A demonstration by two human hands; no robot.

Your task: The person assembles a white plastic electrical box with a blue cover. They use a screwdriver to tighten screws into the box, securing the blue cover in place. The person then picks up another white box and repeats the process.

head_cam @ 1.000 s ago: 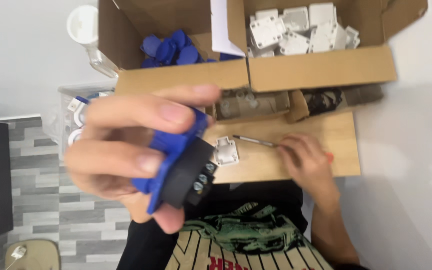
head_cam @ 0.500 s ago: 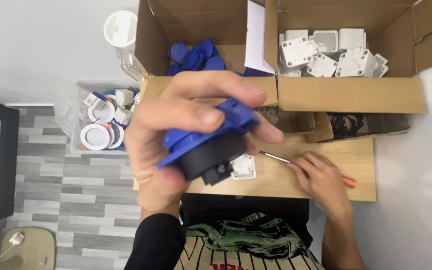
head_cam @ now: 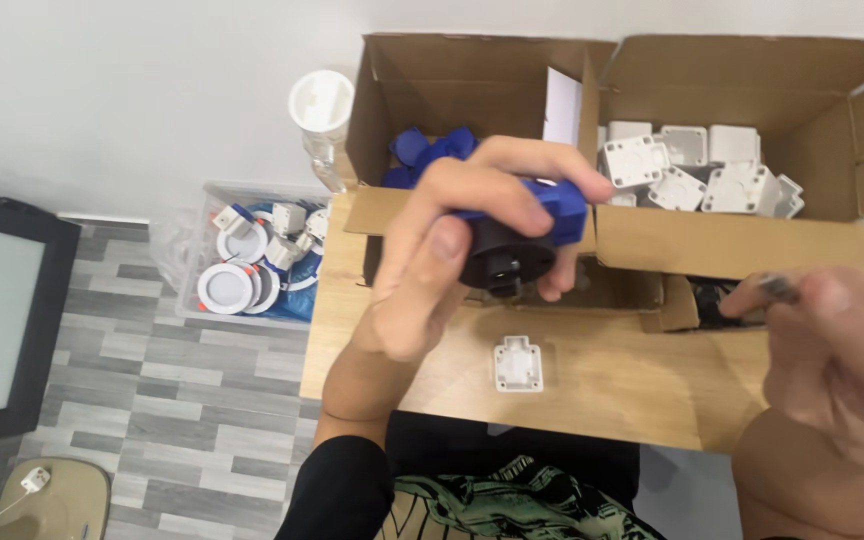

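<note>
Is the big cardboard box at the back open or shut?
Open: the brown cardboard box has flaps up, showing white square parts and blue parts inside.

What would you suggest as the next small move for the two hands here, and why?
Probably bring the right hand and its slim tool across to the blue and black part. The left hand holds that part up over the wooden table, black end facing the tool, and the two are apart.

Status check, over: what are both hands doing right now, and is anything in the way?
Left hand grips blue-and-black part above table. Right hand pinches slim tool, blurred. White plate lies under them, untouched.
</note>
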